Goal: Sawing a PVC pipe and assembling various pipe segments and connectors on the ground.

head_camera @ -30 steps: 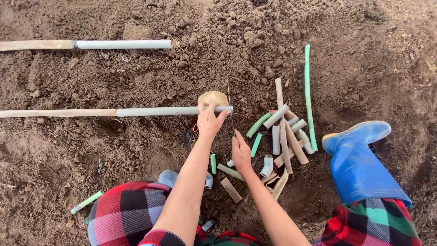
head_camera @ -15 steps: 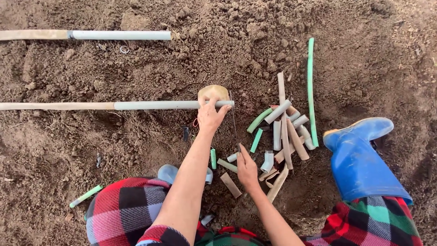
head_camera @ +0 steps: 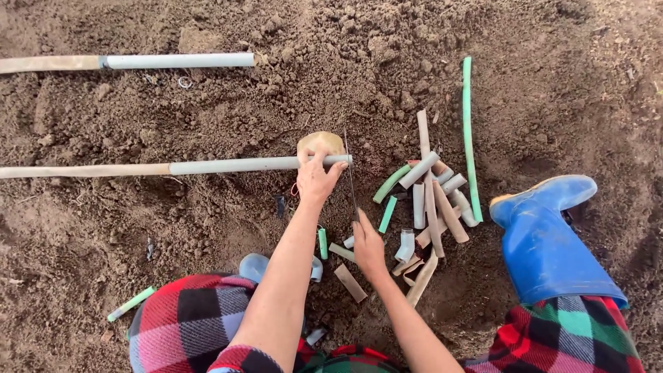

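On crumbly soil, left hand [head_camera: 316, 181] clamped around smooth grey pipe [head_camera: 255, 165], right hand [head_camera: 368, 242] gripping thin blade [head_camera: 349, 176].

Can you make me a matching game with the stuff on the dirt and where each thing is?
Things:
1. long green hose
2. blue boot
3. left hand
4. right hand

Places:
A. gripping the end of the nearer long pipe
B. holding a thin blade
C. lying beyond the pile of cut pieces
D. standing on the soil at the right

Pairs: 1-C, 2-D, 3-A, 4-B
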